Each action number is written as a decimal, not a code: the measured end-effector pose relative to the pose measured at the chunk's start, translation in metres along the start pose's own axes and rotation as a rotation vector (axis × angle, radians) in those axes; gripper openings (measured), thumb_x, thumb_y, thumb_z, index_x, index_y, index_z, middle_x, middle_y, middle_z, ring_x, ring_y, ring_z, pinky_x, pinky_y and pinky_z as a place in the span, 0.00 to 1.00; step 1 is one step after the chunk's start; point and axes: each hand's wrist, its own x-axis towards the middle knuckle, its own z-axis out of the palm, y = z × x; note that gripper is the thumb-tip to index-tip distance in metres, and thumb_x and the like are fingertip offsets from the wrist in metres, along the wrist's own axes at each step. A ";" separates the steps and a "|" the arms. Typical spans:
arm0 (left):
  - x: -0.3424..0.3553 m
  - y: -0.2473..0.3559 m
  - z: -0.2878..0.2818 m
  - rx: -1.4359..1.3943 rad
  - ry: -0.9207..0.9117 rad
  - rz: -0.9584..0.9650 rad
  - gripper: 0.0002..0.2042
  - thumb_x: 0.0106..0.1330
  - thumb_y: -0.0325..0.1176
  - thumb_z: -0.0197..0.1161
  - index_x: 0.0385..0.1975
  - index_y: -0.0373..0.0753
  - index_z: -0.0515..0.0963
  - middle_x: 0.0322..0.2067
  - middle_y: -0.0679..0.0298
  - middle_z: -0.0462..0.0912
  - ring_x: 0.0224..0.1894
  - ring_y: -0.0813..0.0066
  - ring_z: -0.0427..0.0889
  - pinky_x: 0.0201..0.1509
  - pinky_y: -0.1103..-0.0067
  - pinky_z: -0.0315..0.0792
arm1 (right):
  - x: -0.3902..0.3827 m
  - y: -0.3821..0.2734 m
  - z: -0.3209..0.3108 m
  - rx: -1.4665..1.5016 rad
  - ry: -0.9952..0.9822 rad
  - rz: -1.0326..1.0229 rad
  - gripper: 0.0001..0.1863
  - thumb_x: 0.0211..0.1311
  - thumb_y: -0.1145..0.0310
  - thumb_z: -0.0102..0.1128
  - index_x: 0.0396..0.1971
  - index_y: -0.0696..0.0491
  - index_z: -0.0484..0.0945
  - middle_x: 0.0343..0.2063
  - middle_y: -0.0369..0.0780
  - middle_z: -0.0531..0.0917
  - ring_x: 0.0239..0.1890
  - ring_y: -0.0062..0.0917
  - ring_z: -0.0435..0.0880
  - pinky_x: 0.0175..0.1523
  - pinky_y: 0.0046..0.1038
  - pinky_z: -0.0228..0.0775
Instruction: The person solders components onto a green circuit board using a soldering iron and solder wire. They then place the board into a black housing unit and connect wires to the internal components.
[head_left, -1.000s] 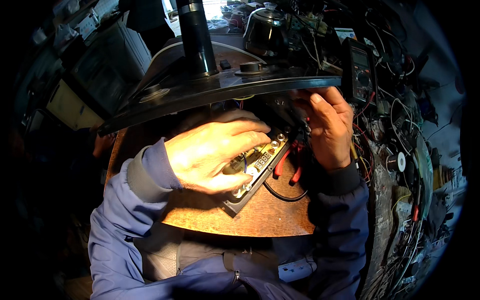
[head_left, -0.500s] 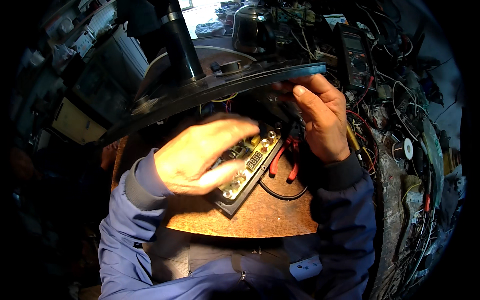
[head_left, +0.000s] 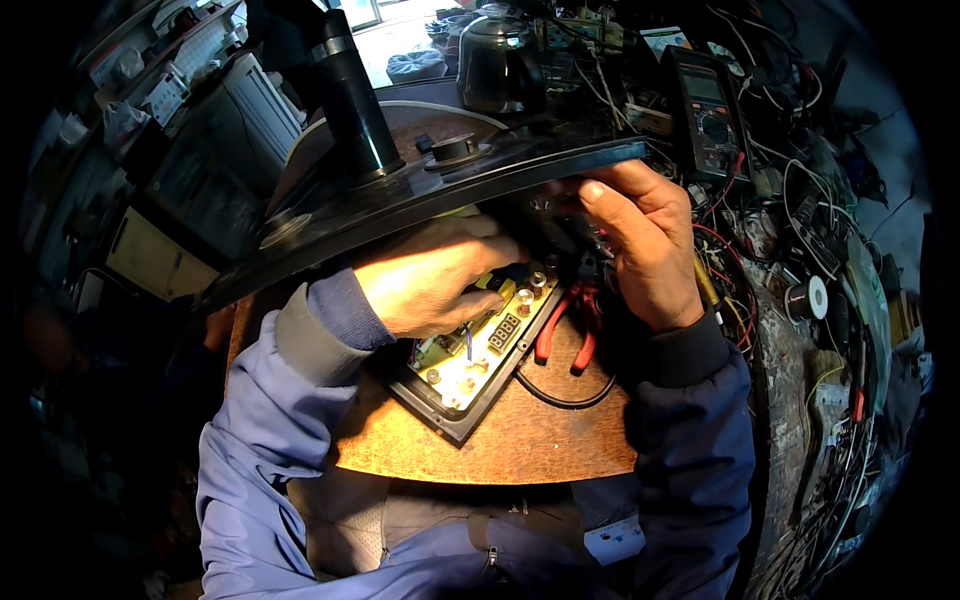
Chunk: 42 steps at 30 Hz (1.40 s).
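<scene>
A black cover (head_left: 400, 205) is tilted up over an opened device, its round feet-like parts on top. My right hand (head_left: 655, 240) pinches the cover's right end between thumb and fingers. Under it lies the black housing (head_left: 462, 425) with a lit circuit board (head_left: 470, 360) carrying a small digit display (head_left: 503, 334) and round button posts. My left hand (head_left: 430, 280) reaches in beneath the cover over the board, fingers bent; whatever they grip is hidden. Beside the housing rest red-handled pliers (head_left: 552, 330).
All this stands on a wooden table (head_left: 560, 440), where a black cord (head_left: 565, 403) curves near the pliers. A multimeter (head_left: 708, 120), a solder spool (head_left: 808, 298) and tangled wires crowd the right side. Behind are a dark cylindrical post (head_left: 355, 110) and a kettle (head_left: 498, 65).
My left hand has moved away from me and deeper under the cover, uncovering more of the board. My right hand keeps holding the cover's end.
</scene>
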 end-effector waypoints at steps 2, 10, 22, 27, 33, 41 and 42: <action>0.000 0.002 -0.002 0.008 -0.001 -0.034 0.22 0.63 0.31 0.73 0.59 0.39 0.82 0.46 0.55 0.83 0.52 0.54 0.82 0.61 0.65 0.76 | 0.000 0.000 0.000 -0.008 -0.005 -0.010 0.13 0.74 0.75 0.58 0.52 0.63 0.84 0.45 0.38 0.89 0.47 0.17 0.85 0.55 0.22 0.77; -0.001 0.008 -0.011 0.074 -0.014 -0.052 0.23 0.60 0.31 0.75 0.57 0.42 0.84 0.48 0.58 0.81 0.54 0.56 0.82 0.61 0.65 0.77 | -0.001 -0.004 0.001 -0.017 0.004 0.013 0.13 0.73 0.73 0.60 0.50 0.62 0.85 0.44 0.38 0.89 0.45 0.16 0.84 0.53 0.22 0.76; -0.005 -0.004 0.004 0.074 0.064 0.055 0.24 0.62 0.34 0.74 0.60 0.41 0.81 0.48 0.56 0.81 0.53 0.54 0.82 0.61 0.64 0.77 | 0.000 -0.004 -0.007 0.051 -0.003 0.064 0.13 0.74 0.72 0.59 0.51 0.62 0.86 0.42 0.40 0.90 0.43 0.19 0.87 0.52 0.22 0.78; -0.005 -0.016 0.020 -0.066 0.014 0.041 0.23 0.66 0.33 0.73 0.61 0.39 0.80 0.52 0.55 0.80 0.54 0.54 0.82 0.62 0.66 0.78 | 0.000 -0.006 -0.010 0.052 -0.030 0.075 0.13 0.75 0.72 0.57 0.50 0.64 0.84 0.44 0.45 0.90 0.45 0.26 0.90 0.56 0.27 0.81; -0.010 -0.028 0.045 -0.286 0.224 0.136 0.16 0.84 0.38 0.50 0.62 0.41 0.76 0.46 0.66 0.80 0.47 0.75 0.78 0.52 0.75 0.80 | 0.001 -0.005 -0.013 0.064 -0.041 0.063 0.13 0.75 0.71 0.59 0.49 0.64 0.85 0.44 0.47 0.90 0.46 0.30 0.91 0.57 0.31 0.82; -0.008 -0.030 0.049 -0.142 0.435 0.309 0.10 0.76 0.29 0.57 0.53 0.36 0.76 0.38 0.58 0.76 0.39 0.66 0.78 0.46 0.71 0.79 | 0.000 -0.007 -0.013 0.105 -0.042 0.079 0.12 0.75 0.73 0.57 0.49 0.65 0.84 0.44 0.47 0.90 0.47 0.29 0.90 0.58 0.31 0.81; -0.011 -0.028 0.047 -0.255 0.321 0.207 0.12 0.74 0.28 0.60 0.54 0.35 0.76 0.40 0.56 0.77 0.42 0.62 0.79 0.49 0.69 0.78 | 0.002 -0.007 -0.014 0.069 -0.097 0.085 0.16 0.76 0.70 0.55 0.54 0.64 0.83 0.49 0.48 0.89 0.53 0.37 0.89 0.62 0.39 0.79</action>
